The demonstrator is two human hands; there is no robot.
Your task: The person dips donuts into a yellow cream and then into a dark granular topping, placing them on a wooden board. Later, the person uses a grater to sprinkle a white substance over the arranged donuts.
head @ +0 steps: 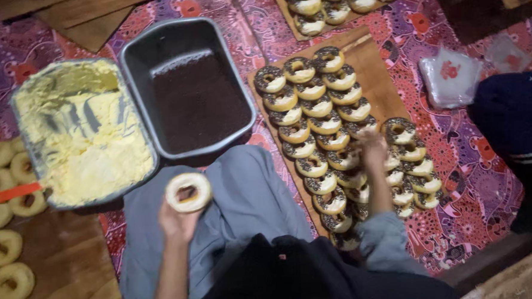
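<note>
My left hand (176,222) holds a ring doughnut (188,192) coated in pale cream, raised over my grey-clad lap. My right hand (372,149) reaches down onto a wooden board (376,67) covered with rows of finished doughnuts (312,105) that carry cream and dark sprinkles; its fingers touch the doughnuts there, and whether it grips one is unclear. In front of me stand two metal trays: the left tray (134,107) holds yellow cream (86,139), the right tray (239,79) holds dark sprinkles (198,101).
Plain doughnuts (7,244) lie on a wooden board at the lower left, beside an orange handle (14,193). A second board of finished doughnuts (337,3) sits at the top. Another person in dark blue (516,120) sits at the right, near plastic bags (451,75). A patterned pink cloth covers the floor.
</note>
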